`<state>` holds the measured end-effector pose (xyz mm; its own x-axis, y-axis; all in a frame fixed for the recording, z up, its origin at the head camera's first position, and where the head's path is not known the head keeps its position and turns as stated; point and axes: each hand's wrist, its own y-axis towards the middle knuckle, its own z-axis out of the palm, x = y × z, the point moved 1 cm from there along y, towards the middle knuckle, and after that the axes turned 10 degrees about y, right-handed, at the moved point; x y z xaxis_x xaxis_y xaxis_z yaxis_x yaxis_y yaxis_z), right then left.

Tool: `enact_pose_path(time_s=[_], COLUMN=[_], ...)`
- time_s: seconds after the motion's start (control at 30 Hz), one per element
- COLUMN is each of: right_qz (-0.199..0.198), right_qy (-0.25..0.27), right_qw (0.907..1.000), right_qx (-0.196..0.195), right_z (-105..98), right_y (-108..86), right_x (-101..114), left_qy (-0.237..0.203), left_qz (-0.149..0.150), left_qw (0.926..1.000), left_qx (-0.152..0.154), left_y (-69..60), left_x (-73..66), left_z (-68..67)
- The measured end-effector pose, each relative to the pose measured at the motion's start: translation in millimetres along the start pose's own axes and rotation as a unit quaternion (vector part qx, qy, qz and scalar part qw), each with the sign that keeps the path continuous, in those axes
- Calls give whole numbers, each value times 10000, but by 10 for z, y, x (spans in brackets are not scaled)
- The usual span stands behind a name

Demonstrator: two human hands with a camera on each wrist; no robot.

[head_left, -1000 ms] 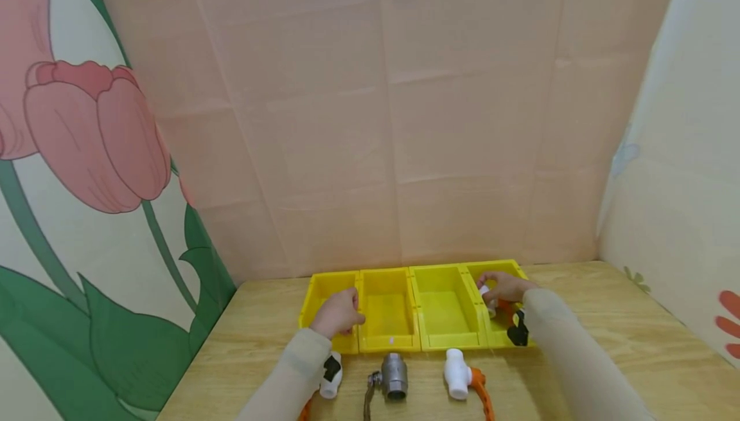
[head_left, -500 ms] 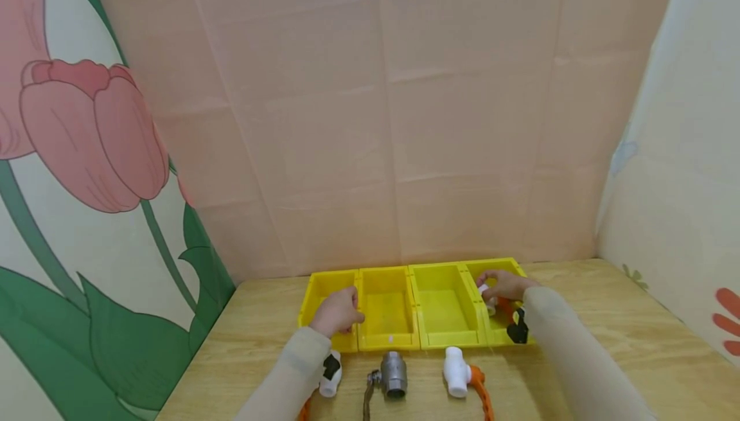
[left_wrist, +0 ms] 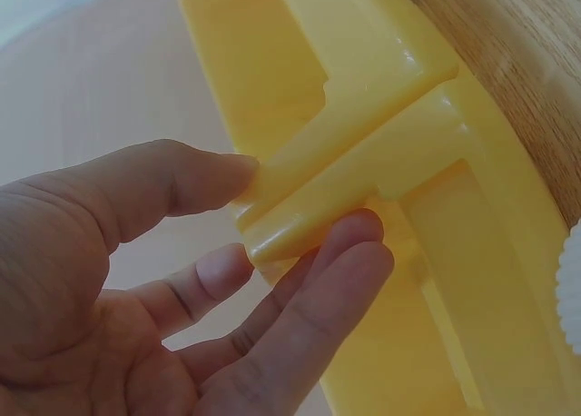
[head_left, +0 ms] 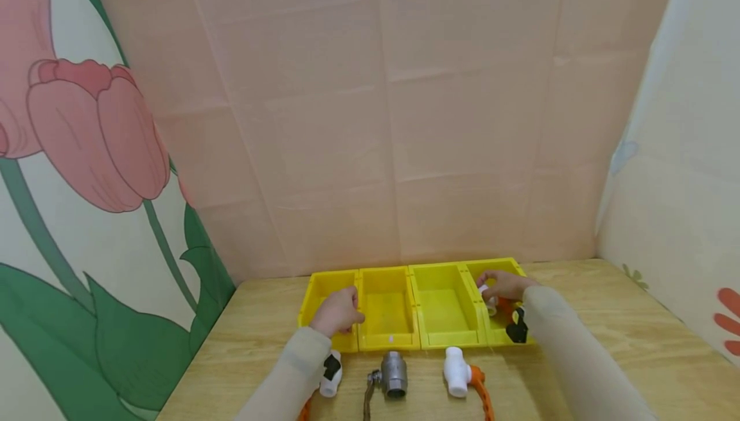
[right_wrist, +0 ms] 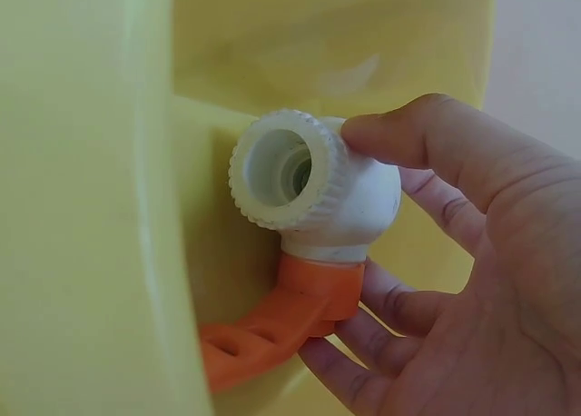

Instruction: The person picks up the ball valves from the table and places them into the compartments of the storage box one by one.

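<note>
My left hand (head_left: 338,313) is at the divider between the two leftmost yellow bins (head_left: 386,346). In the left wrist view, the thumb and fingers of this hand (left_wrist: 100,298) pinch the yellow rims (left_wrist: 363,162) from either side. Inside the rightmost bin, my right hand (head_left: 504,286) holds a white valve (head_left: 491,305). The right wrist view shows the thumb of that hand (right_wrist: 495,252) on the white valve body (right_wrist: 368,198), with fingers behind it and by its orange handle (right_wrist: 318,289). The ribbed valve opening faces the camera.
Before the bins on the wooden table (head_left: 254,331) lie a white valve with a black patch (head_left: 331,376), a metal valve (head_left: 395,375) and a white valve (head_left: 456,373) with an orange handle. A black object (head_left: 517,328) shows by the right wrist. Behind stands a pinkish covering (head_left: 324,151).
</note>
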<state>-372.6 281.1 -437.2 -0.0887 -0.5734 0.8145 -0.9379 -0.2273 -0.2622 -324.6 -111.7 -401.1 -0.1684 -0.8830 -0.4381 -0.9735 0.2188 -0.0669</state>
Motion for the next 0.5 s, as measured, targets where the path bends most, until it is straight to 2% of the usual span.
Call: enact_pose_path(time_s=[0.33, 0.5], right_qz=[-166, -437], right_qy=[20, -164], right_qw=[9999, 9988], right_qx=[-26, -133], right_z=[-20, -102], right_y=[-35, -60], right_x=[-9, 49], left_qy=[8, -23], left_qz=[33, 88], left_qw=[10000, 9999], left_qx=[-56, -48], left_y=[8, 20], left_x=[-14, -13], left_z=[31, 42])
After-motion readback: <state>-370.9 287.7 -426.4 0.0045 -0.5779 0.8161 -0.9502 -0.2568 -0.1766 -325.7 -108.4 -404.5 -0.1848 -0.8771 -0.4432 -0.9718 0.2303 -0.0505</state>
